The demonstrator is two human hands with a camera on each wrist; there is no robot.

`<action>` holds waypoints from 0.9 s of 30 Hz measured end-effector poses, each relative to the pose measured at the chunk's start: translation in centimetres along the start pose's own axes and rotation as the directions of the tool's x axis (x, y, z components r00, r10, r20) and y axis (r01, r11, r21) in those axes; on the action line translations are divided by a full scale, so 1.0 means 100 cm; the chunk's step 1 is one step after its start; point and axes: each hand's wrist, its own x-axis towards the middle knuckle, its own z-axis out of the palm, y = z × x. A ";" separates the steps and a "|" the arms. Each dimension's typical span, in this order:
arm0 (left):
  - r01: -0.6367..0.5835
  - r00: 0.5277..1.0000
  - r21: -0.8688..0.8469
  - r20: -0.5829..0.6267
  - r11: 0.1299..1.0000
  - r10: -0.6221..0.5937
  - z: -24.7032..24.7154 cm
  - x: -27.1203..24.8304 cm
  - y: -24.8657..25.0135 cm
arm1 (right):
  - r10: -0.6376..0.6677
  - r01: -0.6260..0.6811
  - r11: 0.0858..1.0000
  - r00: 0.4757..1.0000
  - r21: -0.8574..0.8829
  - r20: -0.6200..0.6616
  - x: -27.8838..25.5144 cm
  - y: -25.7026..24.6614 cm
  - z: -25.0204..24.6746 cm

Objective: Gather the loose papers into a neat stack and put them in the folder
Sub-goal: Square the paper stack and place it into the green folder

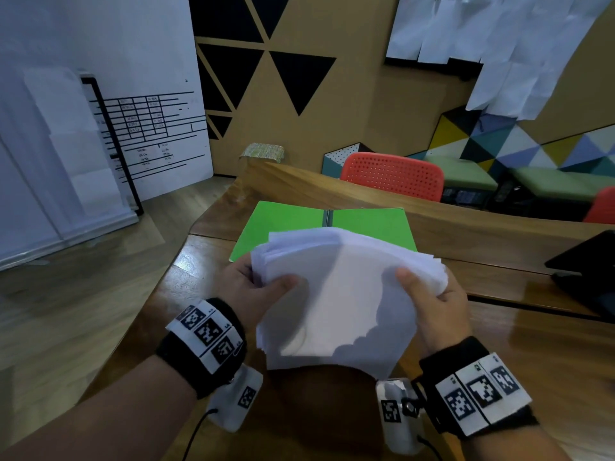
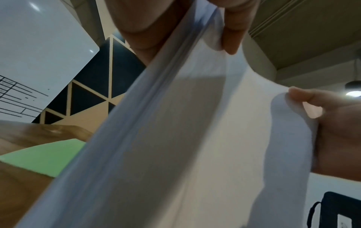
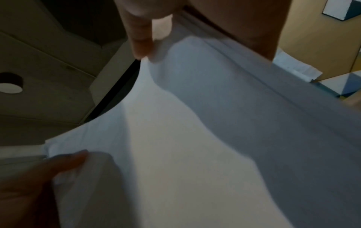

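Note:
A sheaf of white papers [image 1: 336, 294] is held above the wooden table [image 1: 519, 347], its far edges fanned and uneven. My left hand [image 1: 256, 287] grips its left side, thumb on top. My right hand [image 1: 429, 294] grips the right side, thumb on top. Beyond the papers lies the open green folder [image 1: 289, 221] with a metal clip at its spine. The left wrist view shows the papers [image 2: 185, 138] bowed between both hands and a corner of the folder [image 2: 45, 155]. In the right wrist view the papers [image 3: 195, 146] fill the frame.
A black laptop [image 1: 585, 271] lies at the table's right edge. Red chairs [image 1: 392, 174] stand behind the table's raised far edge. A whiteboard [image 1: 100, 111] leans on the left, above the wooden floor.

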 end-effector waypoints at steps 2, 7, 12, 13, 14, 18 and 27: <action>-0.033 0.999 -0.091 -0.027 0.995 0.031 0.005 -0.002 0.014 | 0.000 0.000 1.000 1.000 -0.004 -0.028 0.004 -0.004 0.002; -0.039 0.988 -0.169 -0.152 0.985 0.013 0.018 0.010 0.042 | -0.020 0.022 1.000 0.982 0.007 -0.188 0.019 -0.009 0.011; 0.030 0.986 -0.124 -0.160 0.992 -0.050 0.017 0.021 0.039 | -0.042 0.031 0.998 0.975 -0.053 -0.218 0.025 -0.015 0.018; 0.029 0.984 -0.122 -0.170 0.992 -0.050 0.017 0.023 0.038 | -0.047 0.032 0.997 0.976 -0.070 -0.215 0.026 -0.015 0.018; 0.030 0.982 -0.125 -0.182 0.992 -0.052 0.017 0.026 0.035 | -0.050 0.034 0.996 0.976 -0.082 -0.212 0.027 -0.014 0.017; 0.037 0.981 -0.148 -0.184 0.988 -0.065 0.017 0.030 0.030 | -0.006 0.005 1.000 0.984 -0.005 -0.180 0.029 -0.011 0.012; -0.007 1.000 -0.217 -0.031 0.976 0.000 0.014 0.025 0.030 | 0.012 0.002 0.998 0.971 0.060 -0.237 0.038 -0.005 0.007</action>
